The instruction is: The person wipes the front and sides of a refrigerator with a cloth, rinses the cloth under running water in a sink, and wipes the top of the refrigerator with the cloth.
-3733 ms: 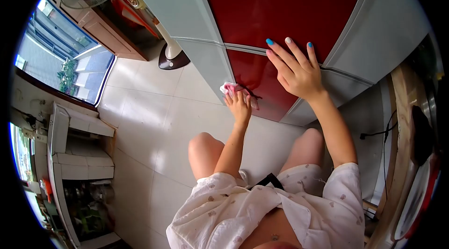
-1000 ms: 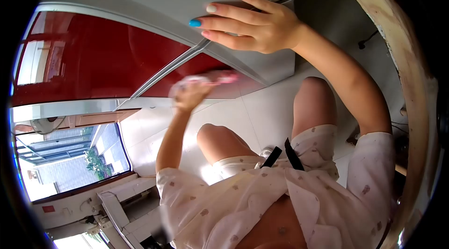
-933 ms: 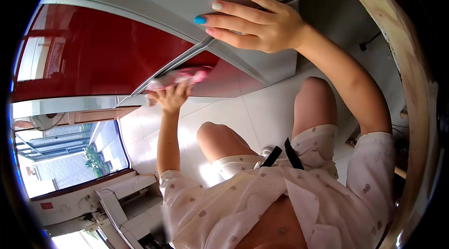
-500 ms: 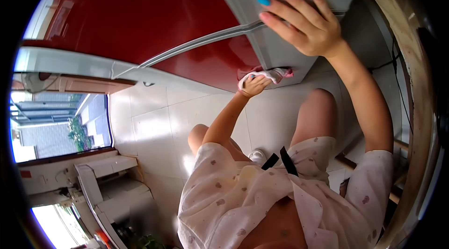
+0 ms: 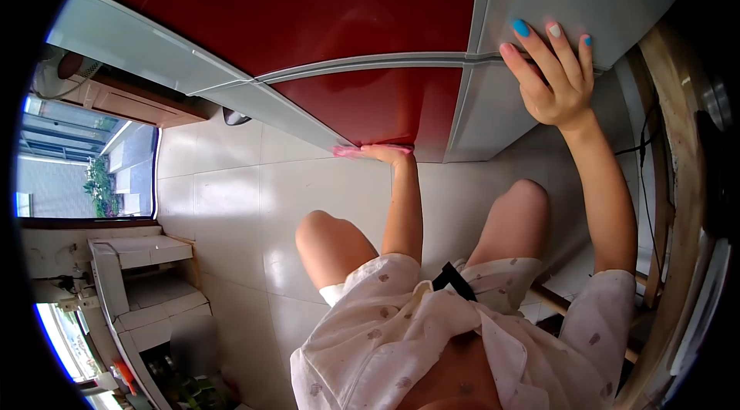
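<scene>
Nearest you: patterned white shirt [image 5: 366, 356], bare knees [image 5: 327, 244]. Your left hand [image 5: 387, 153] sits low, edge-on, grip holding a pink cloth [image 5: 348, 152] at the bottom edge of the red lower panel [image 5: 362, 102]; finger curl can't be read. Your right hand [image 5: 556, 86] is higher and to the right: grip wide, nothing in it, fingers spread on the grey panel [image 5: 493, 105] by the seam.

Risks: cloth could slip off that edge if you hold it loosely; right palm could skid on smooth panel if you lean hard.

Surface: refrigerator [image 5: 362, 13], glossy red, reflective. Tiled floor [image 5: 308, 198] pale, with glare, probably slick. Right: wooden frame [image 5: 678, 94], black cable [image 5: 634, 150] beside it. Left: tiled counter [image 5: 146, 252]. Far left: brown cabinet [image 5: 146, 104], bright doorway [image 5: 69, 144], plants outside [image 5: 99, 186].
</scene>
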Motion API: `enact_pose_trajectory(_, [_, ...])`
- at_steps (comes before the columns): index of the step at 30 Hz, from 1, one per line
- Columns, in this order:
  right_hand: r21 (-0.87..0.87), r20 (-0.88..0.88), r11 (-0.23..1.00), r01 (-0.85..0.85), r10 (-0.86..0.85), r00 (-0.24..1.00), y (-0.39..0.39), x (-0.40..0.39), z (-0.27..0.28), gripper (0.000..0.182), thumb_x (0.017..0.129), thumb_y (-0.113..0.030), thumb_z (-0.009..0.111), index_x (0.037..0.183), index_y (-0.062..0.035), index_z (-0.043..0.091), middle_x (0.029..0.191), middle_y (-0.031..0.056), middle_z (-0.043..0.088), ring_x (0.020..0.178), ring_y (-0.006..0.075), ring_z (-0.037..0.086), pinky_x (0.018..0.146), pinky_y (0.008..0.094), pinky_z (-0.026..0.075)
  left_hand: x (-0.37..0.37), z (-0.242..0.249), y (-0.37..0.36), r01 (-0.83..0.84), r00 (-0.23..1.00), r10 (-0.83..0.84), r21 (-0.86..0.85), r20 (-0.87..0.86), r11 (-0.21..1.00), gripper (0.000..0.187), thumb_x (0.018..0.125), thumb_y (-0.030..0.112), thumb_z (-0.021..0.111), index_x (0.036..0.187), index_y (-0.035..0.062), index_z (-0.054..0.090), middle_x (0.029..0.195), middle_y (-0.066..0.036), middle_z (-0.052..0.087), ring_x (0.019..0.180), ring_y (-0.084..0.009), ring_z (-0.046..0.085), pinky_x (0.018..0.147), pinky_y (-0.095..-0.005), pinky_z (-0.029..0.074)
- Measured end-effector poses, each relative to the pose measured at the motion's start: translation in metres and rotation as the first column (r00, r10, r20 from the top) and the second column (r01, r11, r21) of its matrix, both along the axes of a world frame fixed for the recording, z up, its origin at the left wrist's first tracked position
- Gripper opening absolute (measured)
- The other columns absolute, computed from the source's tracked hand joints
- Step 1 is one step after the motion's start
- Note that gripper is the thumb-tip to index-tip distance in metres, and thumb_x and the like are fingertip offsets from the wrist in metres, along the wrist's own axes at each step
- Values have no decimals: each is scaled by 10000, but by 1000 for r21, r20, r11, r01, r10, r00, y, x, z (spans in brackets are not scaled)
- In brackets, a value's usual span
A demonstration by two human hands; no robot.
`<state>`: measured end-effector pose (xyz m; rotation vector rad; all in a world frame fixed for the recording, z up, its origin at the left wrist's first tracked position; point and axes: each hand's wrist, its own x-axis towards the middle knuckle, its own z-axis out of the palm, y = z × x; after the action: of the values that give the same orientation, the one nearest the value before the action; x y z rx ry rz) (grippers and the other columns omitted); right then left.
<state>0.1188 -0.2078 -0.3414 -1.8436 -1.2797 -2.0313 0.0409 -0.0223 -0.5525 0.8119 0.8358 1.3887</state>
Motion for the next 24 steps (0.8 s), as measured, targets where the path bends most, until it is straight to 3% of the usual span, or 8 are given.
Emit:
enact_pose_trajectory(5, [-9,-22,1000,17,-17,1000,-2,-4,1,219,771,-198,594,983,-209,539,1085,-63,563,1093,163,462,1005,380,257,1,-46,27,164,986,-155,-525,61,835,658,843,512,288,1344,135,86,1410,-103,-5,1288,-299,54,1003,-505,72])
enact_pose_trajectory(11, [-54,-78,998,-8,4,997,-7,-14,9,228,763,-168,597,984,-202,551,1087,-49,563,1102,164,450,1001,371,256,11,71,-12,-66,936,206,433,-284,899,608,844,500,300,1333,152,203,1402,-163,47,1277,-350,68,961,-582,82])
enact_pose_trajectory(14, [-60,-85,998,0,-5,996,-8,-13,11,225,757,-159,601,975,-204,561,1085,-39,565,1097,169,453,999,366,256,11,52,-7,48,859,407,839,-312,543,518,844,461,336,1260,152,329,1350,-206,160,1243,-365,150,937,-595,119])
enact_pose_trajectory(16, [-36,-51,999,3,-5,999,-6,-11,7,221,756,-153,602,967,-208,565,1076,-33,568,1089,175,457,996,365,261,-5,23,4,357,781,571,931,-253,-75,322,799,399,437,1001,168,536,1104,-158,453,1082,-349,363,871,-592,209])
enact_pose_trajectory(17, [-34,-55,999,3,-5,998,-4,-9,5,221,756,-153,602,967,-208,565,1076,-33,568,1089,175,457,996,365,261,-6,9,18,333,866,490,844,-98,-420,263,797,370,441,1001,228,524,903,-66,498,951,-291,426,866,-513,261])
enact_pose_trajectory(20, [-7,-35,1000,1,-2,999,-3,-7,2,218,757,-165,603,968,-208,563,1070,-38,570,1085,175,460,993,369,266,-7,-79,56,407,913,379,357,-149,-840,419,847,278,374,1253,185,333,1207,-37,391,1173,-230,310,954,-387,240])
enact_pose_trajectory(22, [1,-13,1000,12,-12,1000,-2,-6,2,215,758,-184,606,967,-208,559,1070,-46,570,1082,172,465,992,374,267,-8,-86,65,330,915,333,55,227,-942,553,882,228,317,1357,91,67,1404,-18,117,1305,-172,65,1019,-328,156])
enact_pose_trajectory(24, [-4,-15,1000,24,-25,1000,-4,-6,4,215,759,-191,605,967,-208,557,1069,-51,571,1082,169,466,993,376,266,-5,-69,64,299,918,272,-53,288,-953,518,883,240,325,1343,82,144,1369,-35,202,1271,-175,164,995,-324,203])
